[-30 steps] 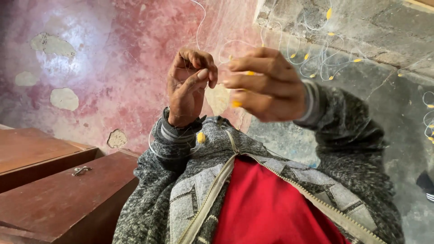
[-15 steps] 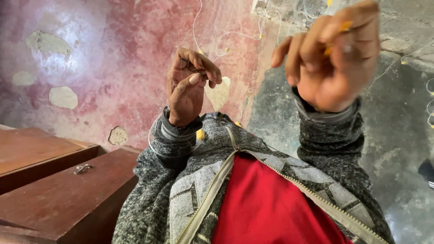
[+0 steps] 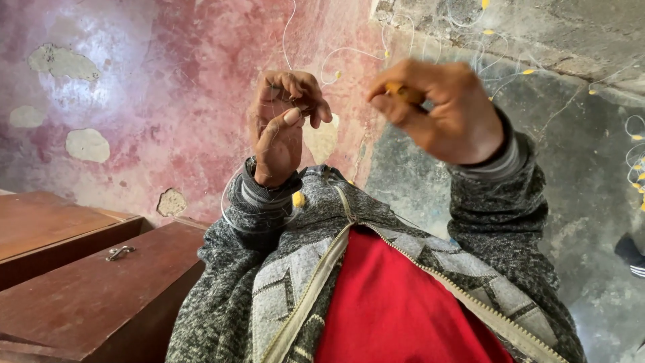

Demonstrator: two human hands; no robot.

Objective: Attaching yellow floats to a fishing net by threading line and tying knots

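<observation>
Reds, greys and small yellow specks

The wall [image 3: 168,101] at ten o'clock was mottled pink and red with pale grey patches; at two o'clock it turned plain grey. The jacket [image 3: 269,282] was speckled grey with a lighter geometric pattern, the shirt [image 3: 396,309] at six o'clock solid red. The chest [image 3: 80,296] at eight o'clock was dark reddish brown. Yellow beads [image 3: 528,71] dotted the pale thread [image 3: 349,52].

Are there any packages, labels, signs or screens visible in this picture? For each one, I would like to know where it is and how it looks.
None are in view: no package, label, sign or screen.
The left hand pinches thin pale line.
The right hand holds a small yellow piece.
A brown wooden box with a metal latch stands at the lower left.
</observation>
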